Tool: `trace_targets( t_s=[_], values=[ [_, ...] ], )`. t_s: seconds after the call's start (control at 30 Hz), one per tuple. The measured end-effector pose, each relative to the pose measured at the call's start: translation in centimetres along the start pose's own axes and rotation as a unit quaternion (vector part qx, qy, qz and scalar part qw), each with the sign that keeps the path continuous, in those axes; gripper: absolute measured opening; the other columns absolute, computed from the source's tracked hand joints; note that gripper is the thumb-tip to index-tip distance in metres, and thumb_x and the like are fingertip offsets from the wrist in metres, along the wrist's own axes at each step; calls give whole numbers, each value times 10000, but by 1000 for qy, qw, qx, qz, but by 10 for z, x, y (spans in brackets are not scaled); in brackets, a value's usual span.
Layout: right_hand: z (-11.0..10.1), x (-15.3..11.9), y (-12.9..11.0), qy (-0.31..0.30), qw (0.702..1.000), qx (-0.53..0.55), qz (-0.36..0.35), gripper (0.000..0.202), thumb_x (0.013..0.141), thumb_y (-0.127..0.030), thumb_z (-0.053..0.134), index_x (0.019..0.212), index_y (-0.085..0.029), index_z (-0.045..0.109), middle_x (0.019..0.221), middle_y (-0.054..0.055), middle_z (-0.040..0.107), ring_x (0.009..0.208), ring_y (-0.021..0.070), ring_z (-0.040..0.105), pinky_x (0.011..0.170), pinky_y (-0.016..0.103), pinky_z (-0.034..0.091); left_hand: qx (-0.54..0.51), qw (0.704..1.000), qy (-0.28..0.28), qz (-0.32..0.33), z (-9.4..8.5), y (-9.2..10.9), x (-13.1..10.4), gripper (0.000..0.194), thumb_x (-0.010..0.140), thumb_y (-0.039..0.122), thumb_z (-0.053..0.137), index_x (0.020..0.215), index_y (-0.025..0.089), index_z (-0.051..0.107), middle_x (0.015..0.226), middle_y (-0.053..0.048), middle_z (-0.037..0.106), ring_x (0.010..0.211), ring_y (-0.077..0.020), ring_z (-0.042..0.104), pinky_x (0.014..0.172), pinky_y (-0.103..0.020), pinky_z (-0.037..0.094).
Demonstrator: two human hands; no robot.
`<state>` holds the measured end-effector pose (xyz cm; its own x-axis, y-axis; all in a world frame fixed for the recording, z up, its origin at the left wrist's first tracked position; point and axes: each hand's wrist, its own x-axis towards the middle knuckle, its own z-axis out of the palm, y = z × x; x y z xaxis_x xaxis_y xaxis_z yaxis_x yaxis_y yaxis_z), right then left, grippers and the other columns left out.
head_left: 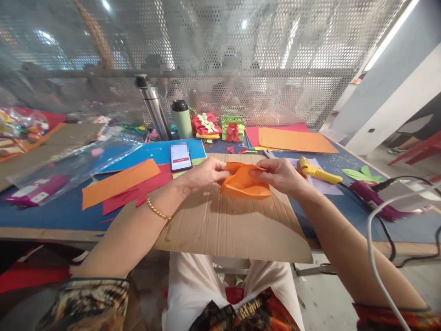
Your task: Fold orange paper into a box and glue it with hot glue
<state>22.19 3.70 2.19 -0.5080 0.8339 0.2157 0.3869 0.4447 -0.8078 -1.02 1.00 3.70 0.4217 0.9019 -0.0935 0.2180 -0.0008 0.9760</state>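
Note:
An orange folded paper box (246,188) is held between both hands above a sheet of brown cardboard (227,230). My left hand (206,174) pinches its left edge between thumb and fingers. On the other side, my right hand (280,174) grips the right edge, with the thumb reaching over the rim into the fold. The box's opening faces up toward me, and its underside is hidden. Close to my right hand lies a yellow glue gun (319,172). A phone (181,157) with a lit screen lies beyond my left hand.
Orange strips (120,181) and red paper (138,188) lie left. Behind stand a steel flask (155,110), a green cup (182,120), a red paper box (206,125) and a green box with a red bow (233,129). A white cable (372,248) hangs across the right side.

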Motion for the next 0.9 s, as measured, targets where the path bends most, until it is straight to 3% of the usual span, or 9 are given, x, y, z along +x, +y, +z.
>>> trace_targets(
  t_s=[0.07, 0.23, 0.5, 0.7, 0.83, 0.9],
  values=[
    [-1, 0, 0, -12, 1000, -24, -10, 385, 830, -537, 617, 686, -181, 616, 673, 23, 545, 644, 143, 472, 567, 285, 355, 7, 1000, 19, -7, 1, 2, 0, 84, 780, 196, 750, 731, 129, 761, 696, -19, 712, 619, -89, 583, 624, -221, 468],
    [-4, 0, -1, 5, 996, -68, -57, 431, 877, -575, 602, 895, -159, 714, 854, 68, 683, 776, 181, 576, 702, 305, 432, 11, 998, 45, -32, 6, 4, 1, 202, 805, 82, 612, 642, 122, 724, 632, -2, 684, 557, -66, 558, 551, -192, 402],
    [-4, -1, 2, 26, 997, -30, -65, 612, 911, -730, 512, 851, -164, 738, 827, 72, 705, 773, 186, 617, 686, 297, 471, 39, 998, 54, -14, 6, -3, 3, 128, 769, 162, 647, 670, 118, 716, 646, 2, 679, 588, -78, 560, 588, -204, 410],
    [-3, 9, 11, 143, 988, 39, -36, 726, 852, -843, 471, 861, -171, 746, 857, 100, 745, 756, 184, 661, 718, 310, 509, -3, 996, 81, -33, 3, -11, 9, 113, 726, 224, 700, 691, 119, 722, 662, -15, 685, 610, -97, 571, 591, -215, 411],
    [-2, 18, 21, 213, 972, 92, 28, 720, 812, -867, 475, 680, -183, 655, 622, 53, 643, 578, 159, 600, 593, 293, 458, -48, 994, 71, -62, 6, -18, 9, 203, 657, 305, 805, 725, 129, 730, 687, -33, 709, 612, -122, 595, 563, -221, 405],
    [-4, 22, 25, 256, 963, 59, 58, 677, 842, -820, 480, 589, -201, 583, 539, 14, 561, 518, 136, 524, 552, 283, 396, -54, 993, 72, -75, 6, -20, 9, 294, 619, 385, 861, 684, 137, 718, 668, -49, 716, 582, -139, 593, 523, -229, 391]
  ],
)
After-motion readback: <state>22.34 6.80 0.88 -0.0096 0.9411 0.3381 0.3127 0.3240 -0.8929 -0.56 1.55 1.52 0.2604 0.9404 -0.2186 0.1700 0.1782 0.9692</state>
